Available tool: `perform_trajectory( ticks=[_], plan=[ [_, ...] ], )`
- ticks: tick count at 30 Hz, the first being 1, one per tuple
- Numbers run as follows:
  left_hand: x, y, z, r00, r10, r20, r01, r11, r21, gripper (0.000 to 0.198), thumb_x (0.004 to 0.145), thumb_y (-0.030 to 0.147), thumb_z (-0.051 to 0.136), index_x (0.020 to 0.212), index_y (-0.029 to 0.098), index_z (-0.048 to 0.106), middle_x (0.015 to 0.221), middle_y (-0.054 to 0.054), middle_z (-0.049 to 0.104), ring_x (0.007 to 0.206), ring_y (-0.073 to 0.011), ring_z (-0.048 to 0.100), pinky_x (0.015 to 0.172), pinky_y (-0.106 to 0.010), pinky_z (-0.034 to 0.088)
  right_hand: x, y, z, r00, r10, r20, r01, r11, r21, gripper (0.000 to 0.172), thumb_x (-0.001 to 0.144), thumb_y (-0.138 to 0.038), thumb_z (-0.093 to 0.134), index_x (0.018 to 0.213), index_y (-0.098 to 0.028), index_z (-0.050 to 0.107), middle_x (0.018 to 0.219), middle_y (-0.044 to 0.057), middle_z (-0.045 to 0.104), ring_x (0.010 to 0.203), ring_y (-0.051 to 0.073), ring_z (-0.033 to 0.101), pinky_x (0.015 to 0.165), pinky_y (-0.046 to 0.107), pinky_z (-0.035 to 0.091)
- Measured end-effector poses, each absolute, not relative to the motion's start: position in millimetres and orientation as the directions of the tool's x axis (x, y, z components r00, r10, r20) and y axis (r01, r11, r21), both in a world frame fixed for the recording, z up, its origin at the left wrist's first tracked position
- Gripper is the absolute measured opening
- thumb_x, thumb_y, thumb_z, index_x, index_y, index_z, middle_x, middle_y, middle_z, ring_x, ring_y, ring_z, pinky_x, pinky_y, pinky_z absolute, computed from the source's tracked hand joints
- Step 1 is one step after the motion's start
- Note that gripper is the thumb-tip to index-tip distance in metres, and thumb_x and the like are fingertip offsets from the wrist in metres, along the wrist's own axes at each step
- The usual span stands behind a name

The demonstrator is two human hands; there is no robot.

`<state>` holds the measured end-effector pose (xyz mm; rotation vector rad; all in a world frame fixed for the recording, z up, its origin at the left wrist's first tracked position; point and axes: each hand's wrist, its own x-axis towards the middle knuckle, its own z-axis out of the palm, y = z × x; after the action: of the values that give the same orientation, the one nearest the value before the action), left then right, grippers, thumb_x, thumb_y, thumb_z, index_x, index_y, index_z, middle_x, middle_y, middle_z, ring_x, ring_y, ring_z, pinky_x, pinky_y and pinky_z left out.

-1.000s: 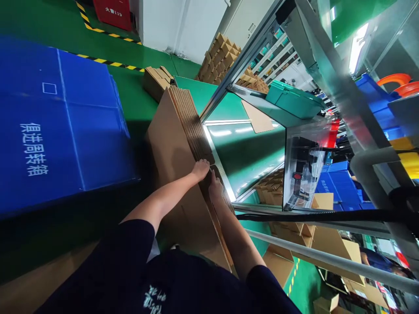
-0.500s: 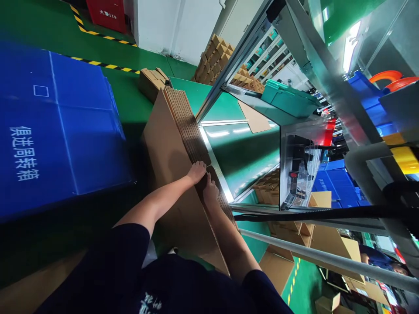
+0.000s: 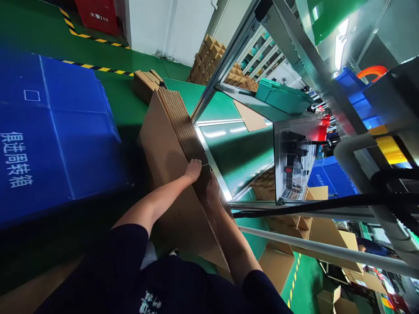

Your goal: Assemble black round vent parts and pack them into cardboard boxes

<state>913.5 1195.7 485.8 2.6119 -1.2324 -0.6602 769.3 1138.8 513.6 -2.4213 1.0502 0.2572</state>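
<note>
Stack of flattened cardboard cartons [image 3: 178, 131], standing on edge on the green floor [image 3: 124, 100], leaning against the green-topped workbench [image 3: 238, 148]. Left hand [image 3: 193, 170]: fingers curled together over the top edges of the sheets at the near end of the stack. Right hand [image 3: 212, 189]: fingers pushed down between sheets just beside the left hand; their tips were hidden, so whether they had closed on a sheet could not be told. Since a second before, both hands had slid slightly along the edges and the right had sunk deeper, suggesting one carton was being parted from the rest. Adjacent: blue folded plastic crate [image 3: 55, 135], well apart on the left; clear-housed machine [image 3: 294, 161] on the bench.
</note>
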Motion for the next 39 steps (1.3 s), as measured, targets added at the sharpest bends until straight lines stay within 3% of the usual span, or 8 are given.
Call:
perform_trajectory(
  ticks=[3, 6, 10, 14, 18, 23, 30, 39],
  plan=[
    [918.4, 1192.1, 486.7, 0.553, -0.756, -0.352, -0.663, -0.654, 0.364, 0.037, 0.082, -0.002, 0.049, 0.117, 0.000, 0.062, 0.112, -0.023, 0.068, 0.111, -0.0320, 0.062, 0.096, -0.041, 0.047, 778.5, 1136.2, 509.5, 0.696, -0.612, -0.374, -0.710, -0.514, -0.481, 0.052, 0.103, -0.018, 0.032, 0.153, -0.012, 0.046, 0.136, 0.015, 0.065, 0.119, 0.019, 0.064, 0.098, 0.029, 0.051],
    [924.5, 1189.7, 488.2, 0.547, -0.742, -0.388, -0.631, -0.670, 0.392, 0.034, 0.082, -0.001, 0.052, 0.114, 0.002, 0.064, 0.106, -0.021, 0.071, 0.107, -0.0315, 0.065, 0.090, -0.037, 0.049, 780.0, 1141.1, 504.2, 0.683, -0.609, -0.404, -0.723, -0.485, -0.491, 0.052, 0.103, -0.020, 0.033, 0.153, -0.014, 0.047, 0.137, 0.014, 0.065, 0.119, 0.020, 0.065, 0.099, 0.030, 0.052],
    [929.0, 1189.2, 489.2, 0.549, -0.730, -0.407, -0.600, -0.683, 0.416, 0.026, 0.083, 0.004, 0.056, 0.105, 0.006, 0.069, 0.099, -0.020, 0.073, 0.103, -0.0311, 0.067, 0.087, -0.036, 0.050, 777.8, 1147.0, 500.2, 0.665, -0.620, -0.415, -0.743, -0.494, -0.452, 0.054, 0.103, -0.019, 0.031, 0.155, -0.014, 0.044, 0.129, 0.014, 0.069, 0.112, 0.020, 0.067, 0.095, 0.032, 0.053],
    [924.4, 1193.2, 487.9, 0.577, -0.723, -0.380, -0.590, -0.691, 0.418, 0.029, 0.081, 0.000, 0.053, 0.104, 0.006, 0.070, 0.102, -0.020, 0.072, 0.105, -0.0307, 0.066, 0.093, -0.038, 0.049, 777.2, 1148.9, 501.3, 0.686, -0.606, -0.403, -0.727, -0.549, -0.412, 0.055, 0.103, -0.018, 0.029, 0.157, -0.015, 0.041, 0.120, 0.014, 0.071, 0.106, 0.020, 0.068, 0.090, 0.031, 0.054],
    [916.2, 1199.7, 485.7, 0.595, -0.739, -0.317, -0.607, -0.671, 0.426, 0.033, 0.083, -0.001, 0.046, 0.105, 0.004, 0.070, 0.109, -0.023, 0.068, 0.112, -0.0329, 0.060, 0.099, -0.042, 0.047, 776.3, 1152.6, 505.0, 0.685, -0.596, -0.419, -0.723, -0.625, -0.293, 0.058, 0.103, -0.015, 0.026, 0.161, -0.019, 0.034, 0.114, 0.013, 0.071, 0.098, 0.021, 0.068, 0.083, 0.031, 0.053],
    [911.1, 1205.7, 483.8, 0.612, -0.747, -0.262, -0.616, -0.657, 0.434, 0.036, 0.086, 0.000, 0.040, 0.106, 0.007, 0.069, 0.113, -0.022, 0.063, 0.114, -0.0337, 0.057, 0.094, -0.042, 0.048, 776.8, 1156.2, 510.4, 0.653, -0.594, -0.469, -0.725, -0.669, -0.162, 0.070, 0.097, -0.004, 0.029, 0.164, -0.024, 0.024, 0.119, 0.014, 0.067, 0.096, 0.020, 0.070, 0.079, 0.029, 0.052],
    [909.5, 1210.3, 481.1, 0.627, -0.747, -0.222, -0.623, -0.652, 0.433, 0.034, 0.089, 0.002, 0.038, 0.103, 0.010, 0.068, 0.110, -0.021, 0.062, 0.112, -0.0334, 0.056, 0.088, -0.042, 0.050, 785.7, 1157.4, 510.3, 0.650, -0.576, -0.495, -0.708, -0.696, -0.120, 0.073, 0.096, -0.003, 0.032, 0.165, -0.025, 0.020, 0.120, 0.013, 0.066, 0.098, 0.021, 0.070, 0.079, 0.029, 0.052],
    [904.7, 1213.9, 477.7, 0.618, -0.759, -0.202, -0.644, -0.637, 0.423, 0.035, 0.089, 0.002, 0.037, 0.104, 0.011, 0.068, 0.109, -0.020, 0.062, 0.113, -0.0318, 0.056, 0.091, -0.041, 0.050, 784.0, 1159.0, 509.4, 0.652, -0.573, -0.497, -0.702, -0.704, -0.109, 0.072, 0.097, -0.004, 0.032, 0.165, -0.024, 0.022, 0.121, 0.014, 0.065, 0.095, 0.020, 0.070, 0.076, 0.026, 0.051]
  ],
)
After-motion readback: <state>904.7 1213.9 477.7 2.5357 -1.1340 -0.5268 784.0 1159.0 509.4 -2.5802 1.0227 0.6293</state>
